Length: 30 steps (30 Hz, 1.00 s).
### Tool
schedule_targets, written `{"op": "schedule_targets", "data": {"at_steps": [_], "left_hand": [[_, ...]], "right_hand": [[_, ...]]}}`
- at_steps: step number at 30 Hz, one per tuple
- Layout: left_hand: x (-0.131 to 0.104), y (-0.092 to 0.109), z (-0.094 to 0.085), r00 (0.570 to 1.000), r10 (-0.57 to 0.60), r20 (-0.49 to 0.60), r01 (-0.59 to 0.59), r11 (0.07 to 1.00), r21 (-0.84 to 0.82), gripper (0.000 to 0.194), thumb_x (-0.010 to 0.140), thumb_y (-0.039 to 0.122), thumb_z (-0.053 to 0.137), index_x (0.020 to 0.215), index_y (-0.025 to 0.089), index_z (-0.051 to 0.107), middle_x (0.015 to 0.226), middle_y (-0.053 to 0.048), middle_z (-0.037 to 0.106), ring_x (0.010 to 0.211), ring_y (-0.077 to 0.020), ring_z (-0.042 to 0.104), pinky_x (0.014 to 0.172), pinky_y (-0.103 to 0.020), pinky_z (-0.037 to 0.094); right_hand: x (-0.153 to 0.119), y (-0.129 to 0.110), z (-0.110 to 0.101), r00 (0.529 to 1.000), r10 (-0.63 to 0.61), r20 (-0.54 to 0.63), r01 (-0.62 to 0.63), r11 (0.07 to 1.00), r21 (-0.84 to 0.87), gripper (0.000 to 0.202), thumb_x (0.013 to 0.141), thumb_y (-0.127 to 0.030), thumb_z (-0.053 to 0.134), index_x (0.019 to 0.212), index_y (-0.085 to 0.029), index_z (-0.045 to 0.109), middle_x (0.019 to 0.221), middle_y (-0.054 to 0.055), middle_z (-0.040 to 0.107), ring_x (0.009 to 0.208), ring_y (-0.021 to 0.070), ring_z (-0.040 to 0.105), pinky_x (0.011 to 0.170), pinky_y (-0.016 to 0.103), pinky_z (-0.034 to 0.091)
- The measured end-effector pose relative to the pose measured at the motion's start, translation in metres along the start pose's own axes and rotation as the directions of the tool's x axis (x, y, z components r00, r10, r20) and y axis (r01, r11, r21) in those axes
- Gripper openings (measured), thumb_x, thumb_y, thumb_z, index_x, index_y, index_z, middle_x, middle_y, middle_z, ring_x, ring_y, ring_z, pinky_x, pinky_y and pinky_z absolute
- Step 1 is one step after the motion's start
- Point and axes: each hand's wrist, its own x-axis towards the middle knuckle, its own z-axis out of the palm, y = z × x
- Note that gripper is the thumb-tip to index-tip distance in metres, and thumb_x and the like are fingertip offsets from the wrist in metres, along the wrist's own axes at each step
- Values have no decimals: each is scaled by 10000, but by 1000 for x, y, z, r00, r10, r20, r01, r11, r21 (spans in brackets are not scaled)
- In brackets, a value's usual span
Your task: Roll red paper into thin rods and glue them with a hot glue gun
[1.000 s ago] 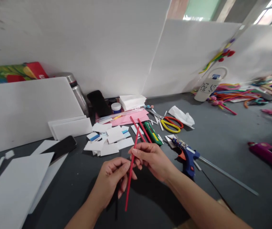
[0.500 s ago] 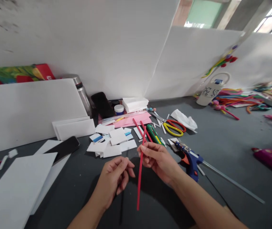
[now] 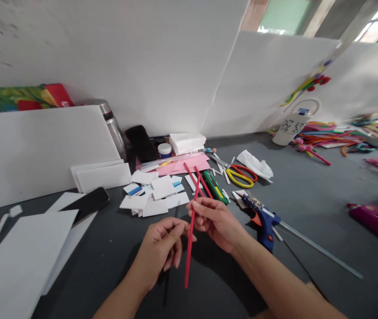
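Note:
A thin red stick (image 3: 189, 257) is pinched near its middle between the thumb and fingers of my right hand (image 3: 214, 219). Its lower end points down toward me. Close on its left is my left hand (image 3: 165, 243), fingers curled and thumb near the fingertips; one fingertip meets or passes behind the stick. Whether anything is between those fingers is too small to tell. Behind my hands, two more red sticks (image 3: 204, 182) lie beside a green cutter (image 3: 216, 188). White card pieces (image 3: 163, 188) are piled to the left.
Scissors (image 3: 240, 177) and a blue glue gun (image 3: 264, 221) lie right of my hands, a purple glue gun (image 3: 375, 221) farther right. A white bottle (image 3: 290, 128) stands behind. At left are a phone (image 3: 92, 201), white boards (image 3: 26, 261) and a steel flask (image 3: 114, 133).
My left hand has moved right, up to the red stick. My right hand and the stick have shifted slightly left, and the stick leans a little more.

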Motion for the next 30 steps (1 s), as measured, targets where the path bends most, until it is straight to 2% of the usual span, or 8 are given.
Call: {"op": "schedule_targets", "data": {"at_steps": [2,5,8,11,16,22,26,30], "left_hand": [[0,2,2,1000,6,3,-6,1000,2,352,865,482,621,878,131,646,463,32,566,297,-27,332,330,-158,163],[1,2,4,1000,16,-6,-16,999,40,376,764,468,732,907,137,623,623,-16,679,311,-24,380,331,-158,243],[2,-1,5,999,22,-40,-17,993,120,371,726,456,764,855,140,619,561,0,652,305,-37,396,320,-157,276],[2,-3,5,997,40,-60,-29,985,167,349,795,485,690,828,144,621,512,-2,640,274,-38,376,303,-153,238],[0,-3,2,998,59,-7,-56,977,208,344,853,498,614,855,154,618,496,1,639,260,-45,367,301,-154,240],[-2,-4,4,1000,7,-15,-3,958,286,335,821,495,647,754,177,567,475,-11,639,263,-52,368,298,-157,256],[-2,-3,6,1000,2,0,-2,972,234,349,796,503,676,815,162,603,518,-22,663,273,-57,391,299,-163,269],[-1,-1,4,1000,8,5,-8,998,58,359,823,481,670,936,143,631,579,-22,683,292,-31,371,319,-149,237]], "right_hand": [[0,1,0,1000,-9,-4,9,1000,-21,257,780,-359,801,842,-119,735,547,-31,541,484,49,446,482,178,348],[0,2,3,999,-15,-35,13,999,-49,273,754,-375,817,834,-125,740,568,-30,552,501,54,454,492,187,358],[-1,5,6,999,-20,-47,15,995,-101,286,746,-392,818,835,-130,746,570,-31,554,506,56,459,499,192,357],[-1,8,8,999,-20,-25,16,990,-138,297,744,-408,813,842,-134,751,576,-26,567,506,58,457,497,195,354],[1,7,7,999,-31,-31,26,991,-134,292,737,-400,819,848,-141,744,555,-36,559,490,62,455,482,197,354],[4,-3,-4,988,-133,-73,125,987,-99,276,757,-372,810,883,-137,739,784,36,686,527,53,475,484,191,375],[4,-4,-3,989,-127,-79,120,988,-94,279,748,-387,815,855,-142,737,767,27,686,511,51,473,480,195,379],[1,-1,2,999,-50,-21,47,993,-106,297,758,-421,802,852,-147,738,698,16,669,517,61,488,481,195,356]]}}
